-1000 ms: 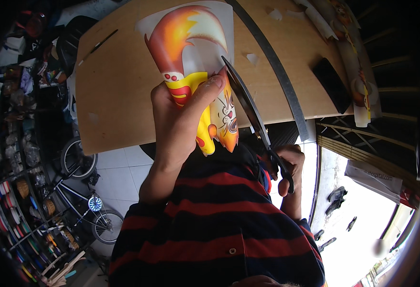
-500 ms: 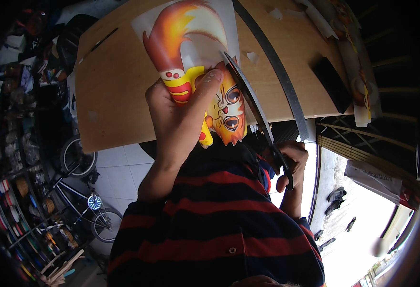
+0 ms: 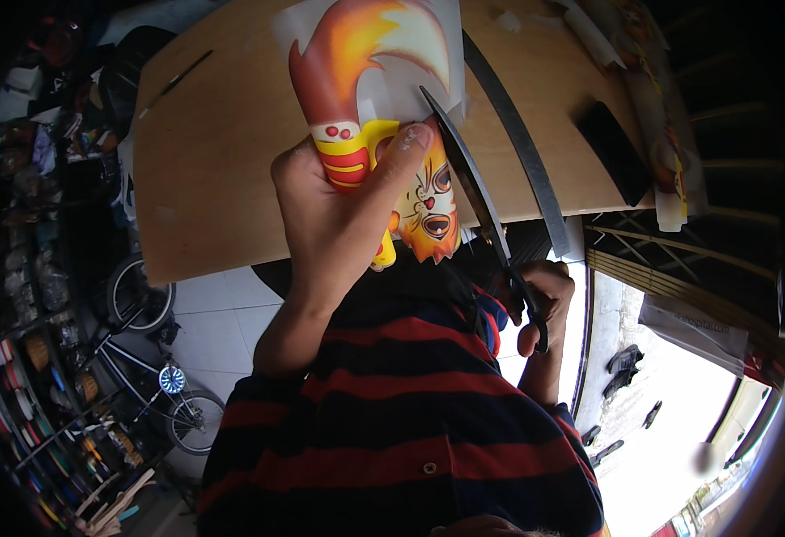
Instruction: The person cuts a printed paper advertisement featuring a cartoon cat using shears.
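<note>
Scissors [image 3: 477, 197] cut along printed sheet [image 3: 383, 80] edge, left hand [image 3: 339, 215] holding.

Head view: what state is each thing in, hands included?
Printed sheet: held up, partly cut.
Scissors: blades at the sheet's edge.
Left hand: gripping the sheet.
Right hand: closed on the scissor handles.
Metal ruler: flat on the board.

The person wears a short-sleeved polo shirt [image 3: 410, 421] in dark navy with broad red horizontal stripes running across the chest and sleeves. A small pale button [image 3: 426, 467] sits on the shirt's placket, below the collar [image 3: 491, 313], which shows a blue lining and a red edge. Both forearms are bare below the sleeves, and neither the left hand [image 3: 339, 215] nor the right hand [image 3: 543, 300] wears a glove.
</note>
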`<state>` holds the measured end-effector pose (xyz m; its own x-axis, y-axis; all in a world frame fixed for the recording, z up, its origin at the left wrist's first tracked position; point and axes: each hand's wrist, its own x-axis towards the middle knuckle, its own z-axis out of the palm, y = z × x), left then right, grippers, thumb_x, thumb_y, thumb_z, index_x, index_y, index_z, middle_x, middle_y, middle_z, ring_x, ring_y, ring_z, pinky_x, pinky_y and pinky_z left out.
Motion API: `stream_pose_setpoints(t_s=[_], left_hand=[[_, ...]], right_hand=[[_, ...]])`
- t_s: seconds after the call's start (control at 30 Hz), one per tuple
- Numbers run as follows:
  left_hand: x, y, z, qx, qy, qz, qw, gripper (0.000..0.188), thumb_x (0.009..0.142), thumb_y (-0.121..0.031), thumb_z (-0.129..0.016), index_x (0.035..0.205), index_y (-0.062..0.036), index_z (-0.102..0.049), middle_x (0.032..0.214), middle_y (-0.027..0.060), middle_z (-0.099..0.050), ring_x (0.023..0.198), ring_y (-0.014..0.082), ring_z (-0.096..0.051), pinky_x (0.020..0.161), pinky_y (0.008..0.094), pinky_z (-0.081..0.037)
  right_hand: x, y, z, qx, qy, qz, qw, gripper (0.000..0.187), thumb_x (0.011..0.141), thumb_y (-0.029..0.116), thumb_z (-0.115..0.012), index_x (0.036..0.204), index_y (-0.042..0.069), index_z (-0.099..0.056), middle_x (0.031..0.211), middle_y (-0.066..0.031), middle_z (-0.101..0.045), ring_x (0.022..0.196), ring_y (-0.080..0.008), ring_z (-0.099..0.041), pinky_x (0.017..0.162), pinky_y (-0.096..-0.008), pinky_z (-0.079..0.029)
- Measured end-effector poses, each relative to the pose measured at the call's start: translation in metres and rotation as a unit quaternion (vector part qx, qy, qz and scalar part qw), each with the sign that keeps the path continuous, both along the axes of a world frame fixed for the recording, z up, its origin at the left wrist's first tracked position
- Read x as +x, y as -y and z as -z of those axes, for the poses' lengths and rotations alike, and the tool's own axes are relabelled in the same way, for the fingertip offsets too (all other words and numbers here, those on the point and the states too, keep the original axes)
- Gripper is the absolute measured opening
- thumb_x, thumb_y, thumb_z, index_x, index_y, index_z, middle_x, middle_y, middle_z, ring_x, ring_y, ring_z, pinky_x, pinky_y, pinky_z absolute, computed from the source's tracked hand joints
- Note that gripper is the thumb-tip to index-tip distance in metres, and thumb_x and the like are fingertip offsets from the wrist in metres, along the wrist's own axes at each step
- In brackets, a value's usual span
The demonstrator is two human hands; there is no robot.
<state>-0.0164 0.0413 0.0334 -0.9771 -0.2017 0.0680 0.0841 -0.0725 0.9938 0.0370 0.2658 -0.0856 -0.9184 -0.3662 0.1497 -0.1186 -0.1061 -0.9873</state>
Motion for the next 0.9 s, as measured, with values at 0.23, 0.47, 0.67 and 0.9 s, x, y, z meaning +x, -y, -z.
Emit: stream_pose_setpoints(t_s=[0.23, 0.47, 0.67, 0.9], left_hand=[[0.000, -0.003, 0.004, 0.018, -0.010, -0.007, 1.000, 0.017, 0.077, -0.007, -0.065, 0.088, 0.0051, -0.061, 0.080, 0.0057, -0.063, 0.068, 0.0080, -0.059, 0.062, 0.0203, -0.046], [0.001, -0.007, 0.003, 0.034, -0.004, -0.014, 0.999, 0.017, 0.077, -0.005, -0.065, 0.090, 0.0045, -0.060, 0.083, 0.0063, -0.063, 0.073, 0.0086, -0.060, 0.065, 0.0206, -0.046], [0.002, -0.007, 0.003, 0.027, -0.008, -0.021, 0.999, 0.016, 0.077, -0.005, -0.065, 0.090, 0.0044, -0.060, 0.083, 0.0059, -0.063, 0.071, 0.0083, -0.059, 0.064, 0.0204, -0.046], [0.000, -0.009, 0.005, 0.027, -0.019, -0.020, 0.999, 0.015, 0.077, -0.007, -0.066, 0.087, 0.0038, -0.061, 0.080, 0.0044, -0.062, 0.067, 0.0069, -0.058, 0.061, 0.0197, -0.045]], right_hand=[[0.005, 0.012, 0.000, -0.032, -0.009, -0.011, 0.999, 0.086, 0.042, 0.071, -0.068, 0.080, -0.005, -0.061, 0.051, -0.0011, -0.053, 0.043, -0.0105, -0.054, 0.041, -0.0208, -0.039], [0.010, 0.018, -0.001, -0.052, 0.008, -0.008, 0.999, 0.083, 0.044, 0.068, -0.070, 0.081, -0.005, -0.060, 0.053, -0.0014, -0.054, 0.043, -0.0097, -0.054, 0.041, -0.0203, -0.039], [0.007, 0.018, -0.007, -0.023, -0.022, -0.002, 0.999, 0.083, 0.043, 0.069, -0.069, 0.081, -0.005, -0.060, 0.054, -0.0013, -0.054, 0.043, -0.0095, -0.054, 0.042, -0.0199, -0.040], [0.010, 0.018, -0.005, -0.031, -0.009, 0.011, 0.999, 0.082, 0.043, 0.069, -0.069, 0.081, -0.004, -0.060, 0.054, -0.0009, -0.054, 0.044, -0.0095, -0.053, 0.043, -0.0200, -0.040]])
